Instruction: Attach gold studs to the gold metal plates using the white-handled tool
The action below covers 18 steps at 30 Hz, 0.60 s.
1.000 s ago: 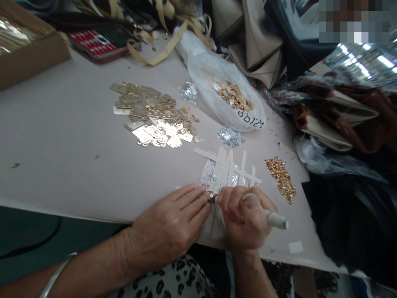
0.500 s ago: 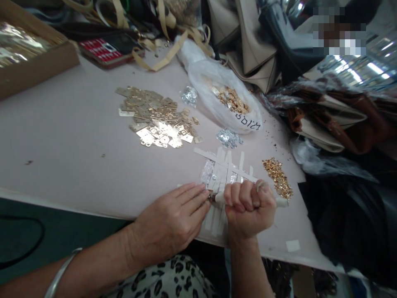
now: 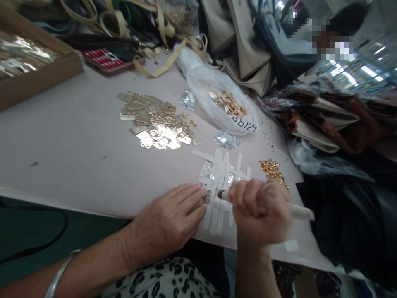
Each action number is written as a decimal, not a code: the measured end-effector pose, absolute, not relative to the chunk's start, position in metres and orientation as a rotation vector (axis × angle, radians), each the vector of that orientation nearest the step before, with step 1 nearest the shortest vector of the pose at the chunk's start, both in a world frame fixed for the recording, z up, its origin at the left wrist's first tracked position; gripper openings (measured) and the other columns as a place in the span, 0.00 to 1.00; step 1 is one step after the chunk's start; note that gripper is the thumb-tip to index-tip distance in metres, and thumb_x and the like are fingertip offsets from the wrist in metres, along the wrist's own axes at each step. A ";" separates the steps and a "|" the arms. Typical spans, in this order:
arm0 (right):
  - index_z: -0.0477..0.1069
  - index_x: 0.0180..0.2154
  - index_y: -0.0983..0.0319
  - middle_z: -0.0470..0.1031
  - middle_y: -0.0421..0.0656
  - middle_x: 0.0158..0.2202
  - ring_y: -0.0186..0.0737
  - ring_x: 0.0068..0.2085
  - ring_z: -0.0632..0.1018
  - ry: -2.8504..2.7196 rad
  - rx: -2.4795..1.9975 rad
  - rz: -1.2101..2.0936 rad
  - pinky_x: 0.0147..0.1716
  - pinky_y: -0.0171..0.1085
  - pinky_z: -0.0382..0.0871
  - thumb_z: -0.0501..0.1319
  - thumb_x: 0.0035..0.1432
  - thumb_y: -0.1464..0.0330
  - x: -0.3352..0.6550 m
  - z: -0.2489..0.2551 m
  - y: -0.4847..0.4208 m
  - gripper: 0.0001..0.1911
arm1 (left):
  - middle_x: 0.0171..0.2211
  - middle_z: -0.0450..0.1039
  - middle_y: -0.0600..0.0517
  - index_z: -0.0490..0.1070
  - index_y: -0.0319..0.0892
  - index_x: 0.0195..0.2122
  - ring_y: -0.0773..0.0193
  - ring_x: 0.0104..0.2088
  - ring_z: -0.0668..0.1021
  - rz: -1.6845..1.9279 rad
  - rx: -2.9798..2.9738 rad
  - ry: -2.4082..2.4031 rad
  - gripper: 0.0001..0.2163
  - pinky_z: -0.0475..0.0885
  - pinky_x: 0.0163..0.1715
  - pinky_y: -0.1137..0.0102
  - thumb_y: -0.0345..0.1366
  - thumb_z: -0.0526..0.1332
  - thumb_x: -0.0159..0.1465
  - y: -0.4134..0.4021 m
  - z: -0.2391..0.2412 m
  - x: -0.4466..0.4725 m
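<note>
My right hand [image 3: 262,211], blurred, is closed round a white rod-like tool [image 3: 300,212]. Its dark blunt tip points left and stands just apart from my left fingers. My left hand [image 3: 173,217] lies low on the table, fingers stretched together and its thumb hidden. At its fingertips a small metal plate [image 3: 207,196] is pinned; the fingers cover part of it. Beneath and beyond the hands lies a pad crossed with pale tape strips [image 3: 219,169], with clear plastic showing between them.
Gold plates [image 3: 155,120] lie heaped left of centre. Silver pieces [image 3: 227,140] and small gold pieces [image 3: 273,169] lie beyond my right hand. Behind are a white plastic bag [image 3: 201,78], a red-screened phone [image 3: 108,60] and a cardboard box [image 3: 46,78]. Brown bags [image 3: 350,124] crowd the right.
My right hand has drawn back to the right with the tool, so its tip has come away from the metal plate. My left hand has stayed nearly in place.
</note>
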State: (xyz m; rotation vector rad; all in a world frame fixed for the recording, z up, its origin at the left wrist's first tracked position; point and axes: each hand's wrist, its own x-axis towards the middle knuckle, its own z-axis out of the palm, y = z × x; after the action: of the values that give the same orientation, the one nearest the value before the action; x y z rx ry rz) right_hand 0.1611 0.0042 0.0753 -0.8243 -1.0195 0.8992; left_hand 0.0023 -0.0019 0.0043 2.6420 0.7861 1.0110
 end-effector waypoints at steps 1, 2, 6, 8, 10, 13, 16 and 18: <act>0.51 0.19 0.59 0.49 0.30 0.15 0.27 0.16 0.55 -1.021 -0.830 0.862 0.18 0.32 0.54 0.58 0.62 0.70 0.160 0.076 0.002 0.22 | 0.52 0.78 0.41 0.76 0.36 0.40 0.51 0.53 0.79 1.018 2.637 0.786 0.09 0.75 0.58 0.56 0.28 0.56 0.68 -0.002 0.005 0.002; 0.52 0.19 0.59 0.50 0.30 0.15 0.27 0.16 0.56 -1.025 -0.847 0.850 0.19 0.32 0.55 0.59 0.62 0.70 0.158 0.073 0.000 0.22 | 0.50 0.78 0.41 0.76 0.36 0.39 0.52 0.52 0.79 1.028 2.631 0.784 0.08 0.75 0.58 0.56 0.28 0.56 0.68 -0.002 0.006 0.002; 0.54 0.20 0.59 0.53 0.31 0.15 0.26 0.16 0.57 -1.029 -0.918 0.968 0.17 0.31 0.53 0.60 0.63 0.70 0.152 0.048 -0.001 0.22 | 0.44 0.79 0.42 0.74 0.36 0.38 0.55 0.48 0.80 1.037 2.573 0.777 0.08 0.75 0.57 0.57 0.26 0.55 0.68 -0.001 0.009 0.002; 0.52 0.20 0.59 0.52 0.30 0.15 0.26 0.15 0.56 -0.997 -0.898 0.996 0.16 0.30 0.53 0.59 0.64 0.69 0.156 0.043 0.001 0.23 | 0.48 0.78 0.43 0.73 0.36 0.43 0.54 0.52 0.78 0.990 2.551 0.775 0.09 0.74 0.58 0.57 0.25 0.54 0.68 0.002 0.011 0.002; 0.51 0.19 0.58 0.50 0.29 0.15 0.26 0.15 0.55 -0.966 -0.861 0.971 0.15 0.30 0.53 0.59 0.64 0.69 0.163 0.047 0.001 0.23 | 0.52 0.76 0.43 0.71 0.35 0.50 0.53 0.57 0.75 0.912 2.586 0.740 0.12 0.73 0.59 0.57 0.24 0.53 0.68 0.008 0.014 0.002; 0.50 0.19 0.58 0.49 0.29 0.14 0.26 0.14 0.54 -0.941 -0.833 0.911 0.14 0.29 0.54 0.58 0.63 0.71 0.175 0.061 -0.006 0.23 | 0.51 0.77 0.44 0.69 0.37 0.54 0.53 0.57 0.74 0.785 2.702 0.638 0.14 0.72 0.57 0.58 0.24 0.55 0.69 0.021 0.017 0.006; 0.51 0.19 0.59 0.48 0.29 0.14 0.26 0.14 0.54 -0.931 -0.838 0.881 0.15 0.29 0.54 0.57 0.63 0.71 0.181 0.066 -0.016 0.22 | 0.42 0.78 0.47 0.71 0.39 0.48 0.57 0.49 0.77 0.707 2.788 0.559 0.09 0.74 0.50 0.63 0.25 0.58 0.69 0.033 0.020 0.013; 0.50 0.19 0.59 0.48 0.29 0.14 0.26 0.15 0.54 -0.917 -0.844 0.870 0.15 0.29 0.54 0.58 0.63 0.71 0.184 0.064 -0.022 0.23 | 0.36 0.76 0.49 0.72 0.40 0.42 0.58 0.41 0.77 0.676 2.832 0.547 0.05 0.74 0.44 0.64 0.27 0.59 0.69 0.036 0.020 0.017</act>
State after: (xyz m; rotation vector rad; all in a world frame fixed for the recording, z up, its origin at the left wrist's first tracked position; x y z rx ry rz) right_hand 0.1843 -0.0220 0.0636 -0.8444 -0.9171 0.8703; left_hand 0.0169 0.0363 0.0204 2.8319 0.5472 0.6758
